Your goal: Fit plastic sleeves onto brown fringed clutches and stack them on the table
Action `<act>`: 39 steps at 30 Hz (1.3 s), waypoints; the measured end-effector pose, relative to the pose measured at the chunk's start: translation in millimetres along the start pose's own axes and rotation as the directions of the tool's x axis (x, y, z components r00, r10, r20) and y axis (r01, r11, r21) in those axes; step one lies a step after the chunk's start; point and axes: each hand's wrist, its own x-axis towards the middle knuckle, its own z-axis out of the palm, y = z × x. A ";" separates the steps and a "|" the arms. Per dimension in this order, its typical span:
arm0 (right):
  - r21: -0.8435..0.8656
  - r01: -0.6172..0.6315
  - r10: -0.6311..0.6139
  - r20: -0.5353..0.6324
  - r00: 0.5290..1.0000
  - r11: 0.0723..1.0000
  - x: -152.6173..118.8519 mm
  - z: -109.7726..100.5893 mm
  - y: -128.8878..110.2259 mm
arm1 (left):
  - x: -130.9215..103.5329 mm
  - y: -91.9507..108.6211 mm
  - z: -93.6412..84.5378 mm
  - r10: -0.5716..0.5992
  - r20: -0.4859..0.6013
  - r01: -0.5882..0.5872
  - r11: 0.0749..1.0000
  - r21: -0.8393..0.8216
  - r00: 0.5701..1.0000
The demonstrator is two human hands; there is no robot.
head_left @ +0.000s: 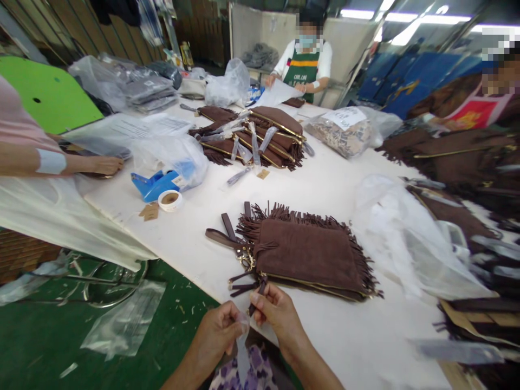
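Near the table's front edge, my left hand [225, 331] pinches a strip of clear plastic wrap [242, 352] that hangs down over my lap. Beside it, my right hand [280, 313] grips a short dark brown strap [255, 303] at the corner of a fringed clutch bag. The brown clutch bags [306, 254] lie stacked flat, with gold zips along the near edge and fringe at the sides. Wrist straps [223, 236] with metal clasps stick out to the left of the stack.
A blue tape dispenser [156, 185] and a tape roll [169, 200] lie left. More brown bags [260, 135] with wrapped straps are heaped behind. White plastic [390, 227] lies right. Co-workers stand around the table, one at the far side [303, 67]. A plastic bag [125, 319] lies on the green floor.
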 end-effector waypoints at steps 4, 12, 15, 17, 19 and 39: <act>-0.049 0.005 -0.006 -0.012 1.000 0.999 -0.6 -0.4 -0.1 | 2.1 2.4 4.1 -0.002 0.004 0.001 1.000 0.011 1.000; -0.122 0.028 -0.035 -0.053 0.998 0.992 4.9 -2.9 7.3 | -0.9 16.6 11.1 -0.008 -0.035 0.011 0.996 0.084 0.999; -0.147 0.050 -0.060 -0.067 0.996 0.988 6.8 -3.3 10.2 | -2.0 19.0 13.9 -0.013 -0.052 0.019 0.993 0.114 0.999; -0.160 0.069 -0.081 -0.069 0.994 0.985 6.9 -3.6 10.5 | -2.5 18.9 15.2 -0.015 -0.058 0.023 0.991 0.130 0.998; -0.164 0.084 -0.095 -0.062 0.994 0.983 6.6 -4.2 9.9 | -2.7 17.4 15.6 -0.015 -0.060 0.023 0.991 0.132 0.998; -0.063 -0.087 0.086 -0.024 0.996 0.994 1.0 -15.4 -5.8 | 2.6 18.3 20.1 -0.057 0.004 0.057 0.994 -0.097 0.998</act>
